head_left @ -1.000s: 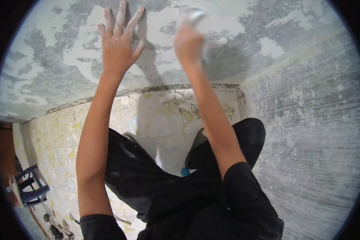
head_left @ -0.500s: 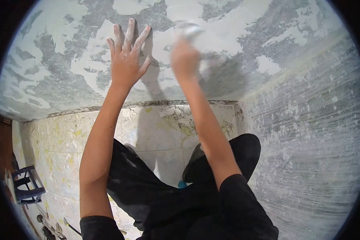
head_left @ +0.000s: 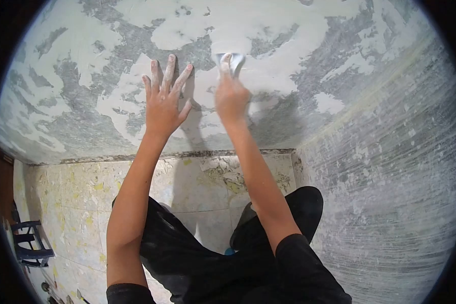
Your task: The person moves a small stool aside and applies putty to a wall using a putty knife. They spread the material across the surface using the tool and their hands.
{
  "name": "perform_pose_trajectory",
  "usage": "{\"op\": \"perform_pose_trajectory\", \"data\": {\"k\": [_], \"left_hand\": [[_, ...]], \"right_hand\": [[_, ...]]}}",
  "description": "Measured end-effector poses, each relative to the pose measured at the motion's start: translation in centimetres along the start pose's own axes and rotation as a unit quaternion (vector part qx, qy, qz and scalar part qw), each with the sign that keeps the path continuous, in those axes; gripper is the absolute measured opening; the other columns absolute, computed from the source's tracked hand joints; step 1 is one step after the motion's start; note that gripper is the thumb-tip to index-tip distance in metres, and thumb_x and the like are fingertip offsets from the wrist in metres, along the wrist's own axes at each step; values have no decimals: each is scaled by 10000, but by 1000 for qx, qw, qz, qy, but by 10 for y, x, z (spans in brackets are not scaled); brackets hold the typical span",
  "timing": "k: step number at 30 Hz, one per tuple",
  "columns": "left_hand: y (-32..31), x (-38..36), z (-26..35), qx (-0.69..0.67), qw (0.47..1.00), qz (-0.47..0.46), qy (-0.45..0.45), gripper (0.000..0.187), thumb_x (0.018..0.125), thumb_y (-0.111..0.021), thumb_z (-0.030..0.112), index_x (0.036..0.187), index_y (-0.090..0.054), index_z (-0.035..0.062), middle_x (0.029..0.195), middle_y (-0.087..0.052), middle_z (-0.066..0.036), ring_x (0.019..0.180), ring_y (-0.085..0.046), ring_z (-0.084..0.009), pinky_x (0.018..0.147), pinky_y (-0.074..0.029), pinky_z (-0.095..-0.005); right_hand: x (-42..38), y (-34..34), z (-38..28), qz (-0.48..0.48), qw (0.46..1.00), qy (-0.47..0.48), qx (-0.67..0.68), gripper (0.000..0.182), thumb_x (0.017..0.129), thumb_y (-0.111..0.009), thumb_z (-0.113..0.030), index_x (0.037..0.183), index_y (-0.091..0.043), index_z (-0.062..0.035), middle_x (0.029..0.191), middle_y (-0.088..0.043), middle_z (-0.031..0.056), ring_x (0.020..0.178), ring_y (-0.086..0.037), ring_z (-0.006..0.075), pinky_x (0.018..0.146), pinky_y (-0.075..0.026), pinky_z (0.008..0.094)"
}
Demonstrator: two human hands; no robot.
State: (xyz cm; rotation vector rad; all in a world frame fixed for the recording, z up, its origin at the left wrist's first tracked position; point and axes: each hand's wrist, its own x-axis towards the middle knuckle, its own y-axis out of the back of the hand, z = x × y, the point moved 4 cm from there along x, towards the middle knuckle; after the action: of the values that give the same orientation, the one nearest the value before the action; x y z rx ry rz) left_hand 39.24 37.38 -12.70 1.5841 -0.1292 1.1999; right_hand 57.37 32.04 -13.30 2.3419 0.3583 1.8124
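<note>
And here we are at the wall: the hands are apart, the left hand (head_left: 164, 109) spread flat against the plaster, holding nothing, fingertips dusted white. Just beside it, the right hand (head_left: 231, 101), a touch blurred, is closed around a flared, silvery metal scraper (head_left: 236, 61), index finger laid along its blade. Smoothing seems to be the step here, and doing it well calls for a shallow blade angle, steady pressure from that finger and the whole edge meeting the wall evenly; dig in a corner and it would likely leave a ridge.

Now the scraper's line: broad edge away from the person, towards the top of the view, long axis running back into the fist, roughly along the forearm. The handle is hidden.

Outward we go! White patches (head_left: 187, 30) cover much of the mottled grey wall (head_left: 314, 66); a streaked side wall (head_left: 380, 202) stands right, pale floor tiles (head_left: 78, 223) lie below, and a dark blue frame (head_left: 38, 254) sits far left.
</note>
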Motion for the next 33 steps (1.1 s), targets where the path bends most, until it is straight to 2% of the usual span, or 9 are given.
{"op": "perform_pose_trajectory", "data": {"k": [6, 9, 12, 16, 20, 23, 27, 30, 33], "left_hand": [[2, 0, 1, 6, 1000, 5, -2, 892, 724, -757, 218, 1509, -347, 325, 1632, -162, -85, 1478, -89, -455, 1127, -209, -687], [3, 1, -2, 3, 1000, 15, -9, 891, 724, -755, 224, 1509, -346, 328, 1631, -169, -85, 1480, -91, -450, 1127, -203, -690], [2, -1, -1, 1, 1000, 12, -8, 902, 723, -754, 225, 1515, -336, 332, 1629, -172, -88, 1481, -91, -449, 1128, -197, -691], [4, 0, -2, 2, 999, 24, -23, 832, 732, -742, 217, 1477, -371, 223, 1622, -189, -113, 1478, -100, -454, 1125, -198, -694], [-2, -2, -7, -34, 997, 64, -35, 689, 737, -728, 194, 1340, -408, 99, 1608, -218, -143, 1474, -113, -466, 1120, -204, -695], [4, -1, -6, -20, 998, 52, -26, 646, 731, -731, 180, 1284, -413, 76, 1605, -226, -151, 1470, -119, -473, 1116, -208, -697], [6, -1, -5, -25, 998, 42, -28, 643, 729, -734, 187, 1283, -427, 79, 1607, -223, -143, 1468, -122, -476, 1120, -205, -691], [8, -2, -3, -21, 998, 49, -26, 628, 732, -732, 201, 1272, -440, 74, 1604, -228, -149, 1469, -123, -475, 1122, -205, -684], [9, -3, -1, -24, 998, 47, -25, 590, 734, -726, 202, 1241, -455, 67, 1602, -228, -159, 1470, -128, -471, 1116, -212, -685]], "right_hand": [[0, -5, -35, -100, 993, 55, -12, 458, 842, -548, 14, 1299, -562, -14, 1039, -682, 233, 575, -635, 265, 551, -536, 368], [12, 10, -4, 32, 991, -102, 78, 453, 843, -557, 3, 1296, -563, -8, 1060, -669, 251, 575, -640, 268, 541, -536, 363], [2, -17, -40, -64, 996, 15, -55, 434, 868, -540, -4, 1301, -549, 7, 1035, -675, 248, 591, -644, 282, 537, -526, 380], [20, 5, -20, 134, 988, -64, 51, 425, 845, -568, -8, 1267, -581, 40, 757, -655, 193, 549, -620, 336, 500, -493, 429], [12, -13, -42, -100, 991, 73, -49, 543, 891, -539, -25, 1423, -439, 14, 698, -629, 177, 576, -603, 350, 524, -483, 433], [29, 8, -13, 145, 986, -38, 74, 562, 880, -557, -29, 1427, -434, 7, 623, -571, 147, 556, -596, 331, 516, -483, 429], [24, 8, -49, -135, 983, 128, 0, 408, 882, -543, -17, 1289, -559, 18, 655, -600, 154, 515, -590, 310, 477, -477, 427], [41, 10, 13, -21, 1000, -3, 5, 293, 875, -562, -28, 1161, -625, -19, 594, -561, 143, 511, -587, 314, 475, -451, 421], [43, -8, -15, -21, 994, 107, -32, 151, 898, -551, -42, 1023, -634, -35, 582, -540, 133, 494, -564, 307, 464, -443, 421]]}}
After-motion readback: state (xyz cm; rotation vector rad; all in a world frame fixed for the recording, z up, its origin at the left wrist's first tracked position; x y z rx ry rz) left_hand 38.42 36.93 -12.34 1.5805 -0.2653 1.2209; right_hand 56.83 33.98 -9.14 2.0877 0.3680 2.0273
